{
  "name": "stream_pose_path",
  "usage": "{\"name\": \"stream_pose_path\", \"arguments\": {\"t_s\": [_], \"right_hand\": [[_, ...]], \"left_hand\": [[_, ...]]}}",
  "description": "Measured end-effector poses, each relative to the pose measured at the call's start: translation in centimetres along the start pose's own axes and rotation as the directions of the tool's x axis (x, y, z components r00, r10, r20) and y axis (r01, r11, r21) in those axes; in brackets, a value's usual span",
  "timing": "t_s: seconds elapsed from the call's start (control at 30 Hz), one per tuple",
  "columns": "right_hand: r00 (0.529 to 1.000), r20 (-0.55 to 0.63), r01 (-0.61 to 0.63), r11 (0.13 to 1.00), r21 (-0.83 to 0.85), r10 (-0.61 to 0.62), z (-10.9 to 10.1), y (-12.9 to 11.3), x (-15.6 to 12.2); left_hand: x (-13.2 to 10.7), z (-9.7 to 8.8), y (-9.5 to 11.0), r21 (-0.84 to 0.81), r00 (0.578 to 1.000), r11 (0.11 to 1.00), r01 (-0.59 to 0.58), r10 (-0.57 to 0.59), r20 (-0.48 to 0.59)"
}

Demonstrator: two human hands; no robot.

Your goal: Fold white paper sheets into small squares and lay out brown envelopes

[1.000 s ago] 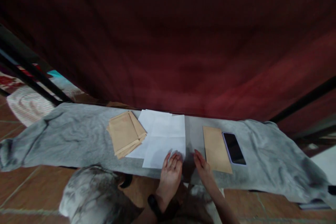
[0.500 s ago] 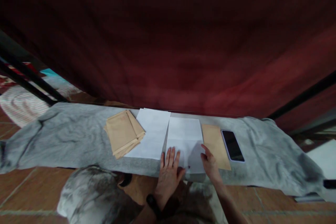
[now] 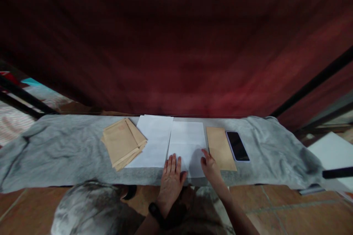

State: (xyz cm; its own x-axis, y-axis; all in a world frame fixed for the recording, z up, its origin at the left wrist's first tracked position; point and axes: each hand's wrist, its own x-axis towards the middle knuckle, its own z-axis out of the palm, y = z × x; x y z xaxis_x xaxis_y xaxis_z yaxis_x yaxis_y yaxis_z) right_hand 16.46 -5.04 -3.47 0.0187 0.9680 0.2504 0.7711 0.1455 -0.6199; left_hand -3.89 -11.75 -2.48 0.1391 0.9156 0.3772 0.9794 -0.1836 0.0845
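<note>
A white paper sheet [image 3: 187, 136] with a crease across its middle lies flat on a grey cloth. My left hand [image 3: 171, 179] rests palm down on the sheet's lower left part, fingers stretched and thumb out to the side. At the right edge of the same sheet is my right hand [image 3: 211, 168], index finger extended and the other fingers curled, with nothing visible held in it. Just right of that hand lies a single brown envelope [image 3: 220, 147]. Left of the creased sheet are more white sheets [image 3: 154, 136], partly under a loose pile of brown envelopes [image 3: 121, 141].
A phone [image 3: 237, 147] with a dark screen lies right of the single envelope. The grey cloth [image 3: 68, 147] covers a long narrow surface, backed by a dark red curtain [image 3: 176, 62]. Black bars [image 3: 311, 84] slant at both sides. Below is a tiled floor [image 3: 292, 205].
The view has shifted slightly, moving the papers and phone leftward in the picture. Both hands stay at nearly the same places on the creased sheet.
</note>
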Motion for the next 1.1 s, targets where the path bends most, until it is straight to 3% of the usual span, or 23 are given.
{"name": "stream_pose_path", "arguments": {"t_s": [0.13,0.23,0.37,0.47,0.57,0.7,0.97,1.1], "right_hand": [[0.997,-0.041,0.059,0.967,-0.249,-0.071,-1.8,-1.7,-1.0],[0.981,-0.032,0.17,0.936,-0.307,-0.189,-2.1,-3.0,-1.0],[0.943,0.094,0.332,0.902,-0.275,-0.319,-0.3,-4.0,-1.2],[0.934,0.119,0.358,0.884,-0.302,-0.338,1.0,-4.0,-1.7],[0.931,0.107,0.364,0.874,-0.321,-0.349,1.5,-3.7,-2.0],[0.93,0.089,0.365,0.869,-0.333,-0.356,1.5,-3.5,-2.0],[0.93,0.127,0.367,0.868,-0.336,-0.344,1.3,-3.6,-2.1],[0.927,0.127,0.374,0.861,-0.345,-0.352,1.1,-3.7,-2.0]], "left_hand": [[0.1,-0.4,0.1,-0.013,1.0,1.0,-0.003,0.004,0.024],[1.3,-1.0,0.0,-0.033,0.999,0.999,0.018,-0.016,0.049],[5.2,-1.3,-1.0,-0.051,0.998,0.998,0.025,-0.022,0.067],[8.6,-0.6,-2.6,-0.043,0.994,0.999,0.005,-0.001,0.114],[10.4,0.3,-4.2,-0.023,0.989,0.999,0.04,-0.036,0.142],[10.6,0.8,-5.3,0.005,0.988,0.999,0.054,-0.055,0.143],[10.6,0.4,-5.1,0.011,0.983,0.99,0.138,-0.138,0.123],[10.1,0.0,-3.9,-0.01,0.99,0.996,0.083,-0.082,0.116]]}}
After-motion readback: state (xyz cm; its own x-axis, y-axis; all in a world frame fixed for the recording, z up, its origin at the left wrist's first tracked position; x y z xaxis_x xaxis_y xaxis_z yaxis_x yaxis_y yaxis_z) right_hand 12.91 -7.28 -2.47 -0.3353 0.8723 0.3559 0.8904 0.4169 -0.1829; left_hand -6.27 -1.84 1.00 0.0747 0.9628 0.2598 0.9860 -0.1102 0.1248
